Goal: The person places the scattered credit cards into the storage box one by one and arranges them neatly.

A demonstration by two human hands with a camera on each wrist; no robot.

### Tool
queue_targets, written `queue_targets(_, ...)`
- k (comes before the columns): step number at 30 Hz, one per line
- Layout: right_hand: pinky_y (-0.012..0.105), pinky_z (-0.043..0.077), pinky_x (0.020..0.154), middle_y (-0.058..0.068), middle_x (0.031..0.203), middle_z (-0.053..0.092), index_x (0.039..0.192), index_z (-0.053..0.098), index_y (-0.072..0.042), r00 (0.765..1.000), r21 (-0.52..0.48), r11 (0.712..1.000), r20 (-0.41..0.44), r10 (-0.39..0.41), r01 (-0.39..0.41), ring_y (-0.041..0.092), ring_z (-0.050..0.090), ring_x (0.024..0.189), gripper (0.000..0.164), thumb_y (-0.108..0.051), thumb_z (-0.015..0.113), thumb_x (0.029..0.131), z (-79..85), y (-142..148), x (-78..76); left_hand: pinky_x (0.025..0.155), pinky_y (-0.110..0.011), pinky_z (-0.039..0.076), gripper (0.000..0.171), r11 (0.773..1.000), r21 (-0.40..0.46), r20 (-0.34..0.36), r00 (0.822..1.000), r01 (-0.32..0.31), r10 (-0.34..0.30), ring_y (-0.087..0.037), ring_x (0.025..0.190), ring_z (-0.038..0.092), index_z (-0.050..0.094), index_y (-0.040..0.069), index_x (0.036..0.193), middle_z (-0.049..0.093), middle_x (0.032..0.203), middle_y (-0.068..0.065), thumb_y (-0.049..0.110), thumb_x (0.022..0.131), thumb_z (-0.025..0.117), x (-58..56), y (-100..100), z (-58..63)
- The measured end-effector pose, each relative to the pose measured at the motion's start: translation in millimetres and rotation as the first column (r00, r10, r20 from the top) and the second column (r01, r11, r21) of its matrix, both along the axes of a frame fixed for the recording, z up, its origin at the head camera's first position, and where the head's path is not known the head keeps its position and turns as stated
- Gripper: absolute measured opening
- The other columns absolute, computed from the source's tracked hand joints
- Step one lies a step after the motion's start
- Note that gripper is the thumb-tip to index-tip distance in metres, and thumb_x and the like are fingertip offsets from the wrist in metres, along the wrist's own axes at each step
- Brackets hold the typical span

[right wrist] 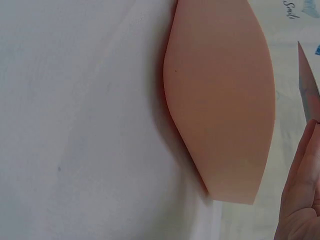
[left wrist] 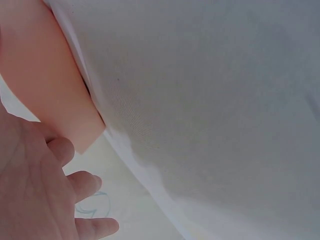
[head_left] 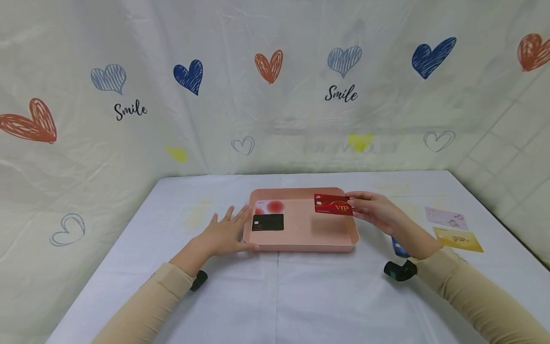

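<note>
A pink tray lies on the white-covered table. Inside it, on the left, are a card with red circles and, just nearer, a black VIP card. My right hand pinches a red VIP card by its right end, above the right part of the tray. In the right wrist view this card shows nearly edge-on, higher than the tray wall. With fingers spread, my left hand rests at the tray's left edge; the left wrist view shows its fingers beside the tray's outer wall.
On the right of the table lie a pale pink flowered card, a gold card and a blue card partly hidden under the right wrist. A curtain printed with hearts hangs behind the table.
</note>
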State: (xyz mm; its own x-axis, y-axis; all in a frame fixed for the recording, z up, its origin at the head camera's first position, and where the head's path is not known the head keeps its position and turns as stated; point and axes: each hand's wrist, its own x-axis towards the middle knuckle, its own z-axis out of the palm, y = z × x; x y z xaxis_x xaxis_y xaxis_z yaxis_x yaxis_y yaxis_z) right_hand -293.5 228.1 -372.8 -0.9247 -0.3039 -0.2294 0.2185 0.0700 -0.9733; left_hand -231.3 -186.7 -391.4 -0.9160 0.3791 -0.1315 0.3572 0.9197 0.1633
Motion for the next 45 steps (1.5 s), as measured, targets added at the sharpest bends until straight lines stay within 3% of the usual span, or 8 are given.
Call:
queue_targets(3, 0.024, 0.057, 0.084, 0.009, 0.129, 0.053, 0.147, 0.046, 0.004, 1.000, -0.036, 0.999, 0.003, 0.007, -0.007, 0.010, 0.068, 0.093, 0.050, -0.017, 0.062, 0.104, -0.1, -6, 2.2, 0.114, -0.075, 0.011, 0.112, 1.000, 0.000, 0.002, 1.000, -0.004, 0.004, -0.042, 0.155, 0.009, 0.009, 0.019, 0.167, 0.010, 0.172, -0.001, 0.076, 0.087, 0.061, -0.4, 0, 0.0)
queue_targets(7, 0.023, 0.058, 0.081, 0.010, 0.128, 0.052, 0.134, 0.060, -0.004, 1.000, -0.083, 0.996, 0.002, 0.016, -0.015, 0.010, 0.067, 0.090, 0.032, -0.014, 0.063, 0.104, -0.4, -12, 5.7, 0.114, -0.074, 0.010, 0.112, 1.000, -0.002, 0.006, 1.000, -0.004, 0.004, -0.042, 0.155, 0.009, 0.009, 0.019, 0.167, 0.010, 0.172, -0.001, 0.077, 0.086, 0.061, -0.2, 0, 0.0)
queue_targets(13, 0.024, 0.058, 0.082, 0.007, 0.127, 0.053, 0.122, 0.067, -0.013, 1.000, -0.080, 0.996, 0.000, 0.028, -0.028, 0.012, 0.066, 0.092, 0.020, -0.016, 0.065, 0.103, -2.9, -22, 7.5, 0.114, -0.075, 0.009, 0.113, 1.000, 0.004, 0.018, 1.000, -0.009, 0.009, -0.043, 0.155, 0.009, 0.010, 0.019, 0.167, 0.011, 0.172, -0.002, 0.077, 0.085, 0.061, 0.4, 1, 2.7)
queue_targets(20, 0.030, 0.057, 0.088, 0.007, 0.124, 0.058, 0.123, 0.068, -0.012, 0.998, -0.063, 0.996, 0.000, 0.060, -0.060, 0.014, 0.067, 0.095, 0.021, -0.016, 0.065, 0.103, -7.8, -36, 7.1, 0.114, -0.075, 0.009, 0.112, 1.000, 0.014, 0.023, 1.000, -0.011, 0.010, -0.043, 0.155, 0.008, 0.011, 0.019, 0.167, 0.011, 0.172, -0.004, 0.076, 0.085, 0.062, 2.1, 0, 5.6)
queue_targets(28, 0.029, 0.058, 0.086, 0.015, 0.135, 0.053, 0.139, 0.059, 0.000, 0.997, -0.035, 0.996, -0.006, 0.077, -0.077, 0.015, 0.066, 0.097, 0.040, -0.016, 0.065, 0.102, -7.4, -56, 8.8, 0.115, -0.074, 0.008, 0.112, 1.000, 0.013, 0.031, 0.999, -0.020, 0.020, -0.043, 0.155, 0.007, 0.009, 0.019, 0.167, 0.011, 0.172, -0.003, 0.075, 0.086, 0.063, 2.2, 1, 6.4)
queue_targets(36, 0.031, 0.059, 0.084, 0.016, 0.132, 0.055, 0.136, 0.060, 0.001, 0.995, -0.071, 0.993, 0.010, 0.098, -0.097, 0.017, 0.068, 0.095, 0.036, -0.012, 0.063, 0.103, -15.5, -71, 8.2, 0.115, -0.074, 0.008, 0.113, 1.000, 0.001, 0.032, 0.999, -0.023, 0.023, -0.043, 0.155, 0.008, 0.009, 0.020, 0.167, 0.011, 0.172, -0.003, 0.076, 0.085, 0.063, 0.2, 2, 4.7)
queue_targets(45, 0.031, 0.059, 0.082, 0.023, 0.143, 0.052, 0.142, 0.054, 0.006, 0.994, 0.001, 0.994, -0.005, 0.106, -0.106, 0.018, 0.066, 0.095, 0.046, -0.013, 0.064, 0.102, -15.9, -85, 5.7, 0.115, -0.074, 0.009, 0.112, 1.000, -0.004, 0.031, 0.999, -0.022, 0.022, -0.043, 0.155, 0.009, 0.010, 0.019, 0.167, 0.012, 0.172, -0.003, 0.075, 0.086, 0.063, 0.7, 3, 4.8)
